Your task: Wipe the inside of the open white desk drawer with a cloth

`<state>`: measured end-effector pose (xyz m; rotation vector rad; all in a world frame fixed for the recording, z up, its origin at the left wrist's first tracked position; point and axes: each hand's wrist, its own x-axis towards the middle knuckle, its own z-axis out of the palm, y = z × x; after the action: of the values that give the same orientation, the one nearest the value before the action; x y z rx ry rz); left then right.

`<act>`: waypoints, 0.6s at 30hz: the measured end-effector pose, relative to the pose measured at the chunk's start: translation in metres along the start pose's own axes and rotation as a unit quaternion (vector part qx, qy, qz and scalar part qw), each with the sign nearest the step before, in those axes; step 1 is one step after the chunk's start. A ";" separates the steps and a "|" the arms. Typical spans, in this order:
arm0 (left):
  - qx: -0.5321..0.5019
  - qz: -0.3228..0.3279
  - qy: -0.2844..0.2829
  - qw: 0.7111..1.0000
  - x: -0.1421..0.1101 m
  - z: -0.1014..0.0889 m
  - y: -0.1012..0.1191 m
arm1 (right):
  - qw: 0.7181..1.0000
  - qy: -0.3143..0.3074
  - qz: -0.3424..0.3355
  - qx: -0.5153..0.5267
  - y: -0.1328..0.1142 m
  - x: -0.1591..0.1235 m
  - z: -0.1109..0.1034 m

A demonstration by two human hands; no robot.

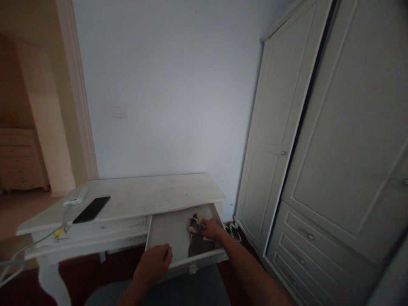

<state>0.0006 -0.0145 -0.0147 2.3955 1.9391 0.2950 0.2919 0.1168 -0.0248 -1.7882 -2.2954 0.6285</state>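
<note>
A white drawer (168, 231) stands pulled out of the white table (153, 193). In its right half lies a dark grey, soft-looking cloth bundle (199, 245) with pale, cord-like parts along its upper end. My right hand (210, 229) reaches into the drawer, its fingers closed on the top of this bundle; the fingertips are partly hidden. Over the drawer's front left corner is my left hand (157, 260), fingers curled in, with nothing seen in them. The bundle's exact kind cannot be made out in the dim light.
On the table's left lie a dark phone (92, 209) and a white device (76, 196) with a cable (41, 239) running off left. A tall white wardrobe (274, 127) stands at the right. Shoes (234, 231) lie on the floor beside it.
</note>
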 end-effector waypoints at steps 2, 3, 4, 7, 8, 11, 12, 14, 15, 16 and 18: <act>-0.003 -0.005 -0.007 1.000 0.001 -0.001 0.000 | 0.999 -0.034 -0.003 -0.004 -0.004 -0.002 0.001; -0.003 -0.007 -0.009 1.000 0.001 -0.002 0.001 | 0.999 -0.050 -0.006 -0.004 -0.006 -0.003 0.002; -0.002 -0.007 -0.009 1.000 0.001 -0.002 0.001 | 0.998 -0.063 -0.010 -0.005 -0.009 -0.003 0.003; 0.004 -0.007 -0.008 1.000 0.000 -0.003 0.001 | 0.996 -0.087 -0.027 -0.008 -0.018 -0.003 0.004; 0.004 -0.007 -0.008 1.000 0.000 -0.003 0.001 | 0.995 -0.091 -0.033 -0.010 -0.020 -0.003 0.005; 0.003 -0.006 -0.006 1.000 0.000 -0.001 0.000 | 0.994 -0.094 -0.052 -0.021 -0.028 -0.005 0.008; 0.001 -0.004 -0.005 1.000 0.000 0.000 0.000 | 0.993 -0.093 -0.062 -0.026 -0.031 -0.006 0.009; -0.003 -0.002 -0.004 1.000 0.001 0.001 -0.001 | 0.991 -0.091 -0.088 -0.038 -0.039 -0.006 0.012; -0.006 -0.002 -0.004 1.000 0.001 0.002 -0.001 | 0.990 -0.089 -0.103 -0.044 -0.045 -0.005 0.015; -0.011 -0.004 -0.005 1.000 0.002 0.002 -0.001 | 0.988 -0.088 -0.119 -0.052 -0.051 -0.004 0.018; -0.021 -0.009 -0.009 1.000 0.002 0.000 0.000 | 0.983 -0.081 -0.150 -0.066 -0.068 0.000 0.027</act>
<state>0.0009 -0.0126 -0.0146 2.3455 1.9267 0.3099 0.2218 0.0975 -0.0205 -1.4391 -2.7023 0.6011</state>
